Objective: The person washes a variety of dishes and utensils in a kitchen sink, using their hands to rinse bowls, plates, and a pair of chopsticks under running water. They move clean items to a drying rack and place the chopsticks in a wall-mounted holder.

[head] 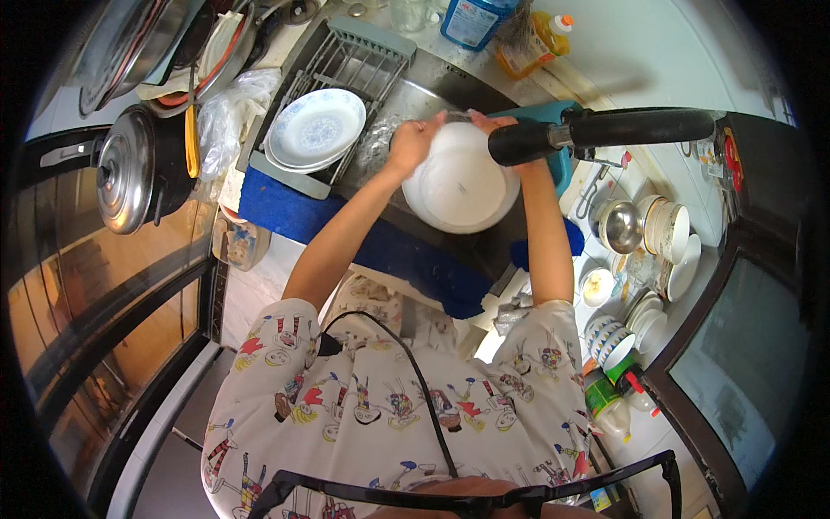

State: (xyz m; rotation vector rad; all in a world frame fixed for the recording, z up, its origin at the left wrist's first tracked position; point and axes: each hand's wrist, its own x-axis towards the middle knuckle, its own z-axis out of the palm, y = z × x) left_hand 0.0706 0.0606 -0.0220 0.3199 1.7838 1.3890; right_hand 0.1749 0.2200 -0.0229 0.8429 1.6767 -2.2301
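Over the stainless-steel sink [425,97] I hold a large white bowl [463,188] by its far edge. My left hand [414,146] grips its left side. My right hand [496,124] is at its upper right, partly hidden by a black cylindrical bar [642,128] that crosses in front. The bowl has a round ring and a small grey mark at its middle. Left of my hands, blue-patterned white plates [316,130] lie stacked in a grey dish rack [371,39] across the sink. A teal plastic basin [563,170] shows behind my right wrist.
A blue cloth [363,243] lines the sink's front edge. Blue [476,23] and yellow [535,45] bottles stand behind it. A pressure cooker [126,172] and clear plastic bag [233,123] are left. At right are a metal bowl [619,227], stacked bowls [608,340] and a green-labelled bottle [606,402].
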